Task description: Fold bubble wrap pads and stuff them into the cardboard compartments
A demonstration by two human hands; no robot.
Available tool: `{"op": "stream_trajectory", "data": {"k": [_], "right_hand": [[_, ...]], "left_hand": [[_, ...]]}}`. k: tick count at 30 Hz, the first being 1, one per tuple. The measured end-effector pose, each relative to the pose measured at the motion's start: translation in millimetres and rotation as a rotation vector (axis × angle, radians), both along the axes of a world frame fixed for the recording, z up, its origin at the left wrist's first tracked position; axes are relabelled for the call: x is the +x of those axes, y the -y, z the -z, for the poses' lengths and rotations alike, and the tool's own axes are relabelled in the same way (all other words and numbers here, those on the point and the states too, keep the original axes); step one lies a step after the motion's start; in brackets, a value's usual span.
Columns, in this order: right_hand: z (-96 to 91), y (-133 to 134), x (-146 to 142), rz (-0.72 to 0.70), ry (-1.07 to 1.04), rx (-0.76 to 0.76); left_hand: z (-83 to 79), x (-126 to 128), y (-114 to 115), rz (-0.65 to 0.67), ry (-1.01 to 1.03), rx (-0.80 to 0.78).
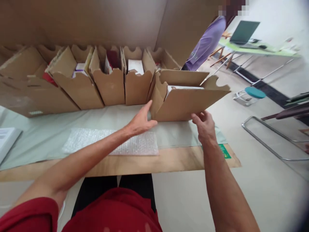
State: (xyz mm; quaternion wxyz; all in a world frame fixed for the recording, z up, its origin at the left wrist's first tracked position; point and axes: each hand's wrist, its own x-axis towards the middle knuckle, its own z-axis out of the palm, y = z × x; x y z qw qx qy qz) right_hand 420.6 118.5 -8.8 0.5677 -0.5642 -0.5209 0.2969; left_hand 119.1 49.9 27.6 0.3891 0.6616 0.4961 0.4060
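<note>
A cardboard file box (183, 104) stands sideways at the right end of the table, with a white item (185, 87) showing inside it. My left hand (141, 122) is open by the box's left end, thumb and forefinger spread apart. At the lower right edge of the same box, my right hand (205, 125) has its thumb against the cardboard and its other fingers curled, partly hidden. Bubble wrap (135, 143) lies flat on the pale cloth below my left forearm.
Several similar cardboard bins (108, 87) with items inside line the back, before a tall cardboard panel (96, 22). At left lies a white box (8, 141). A person in purple (205, 45) stands behind, near a green table (265, 50), a laptop and a teal stool (255, 92).
</note>
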Motion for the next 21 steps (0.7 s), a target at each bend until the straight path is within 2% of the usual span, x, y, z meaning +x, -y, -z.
{"op": "stream_trajectory", "data": {"k": [2, 3, 4, 6, 8, 10, 13, 16, 18, 21], "right_hand": [[7.7, 21.4, 0.2, 0.103, 0.047, 0.022], [10.7, 36.5, -2.6, 0.104, 0.078, 0.031], [13.0, 52.7, -7.8, 0.053, 0.117, 0.026], [15.7, 82.6, -25.2, -0.165, 0.243, -0.023], [16.2, 101.1, -49.4, -0.384, 0.428, -0.044], [15.4, 105.3, -74.4, -0.486, 0.630, 0.012], [13.2, 96.8, -102.0, -0.554, 0.855, 0.079], [9.0, 92.0, -114.2, -0.600, 0.942, 0.097], [3.5, 94.2, -116.6, -0.573, 0.918, 0.129], [-9.8, 97.2, -117.5, -0.499, 0.803, 0.193]], "left_hand": [[-5.7, -45.6, 15.9, -0.085, -0.178, -0.003], [-8.0, -72.3, 28.9, -0.140, -0.287, -0.003], [-9.5, -99.6, 43.8, -0.213, -0.401, -0.025], [-9.7, -150.8, 74.7, -0.350, -0.627, -0.093], [-5.6, -191.5, 100.8, -0.345, -0.798, -0.133], [1.7, -218.9, 119.2, -0.295, -0.904, -0.105], [13.9, -237.5, 134.9, -0.254, -0.990, -0.043], [21.1, -237.8, 142.7, -0.296, -0.992, -0.003], [19.0, -232.7, 146.0, -0.367, -0.954, 0.046], [2.7, -224.4, 149.1, -0.481, -0.879, 0.099]]}}
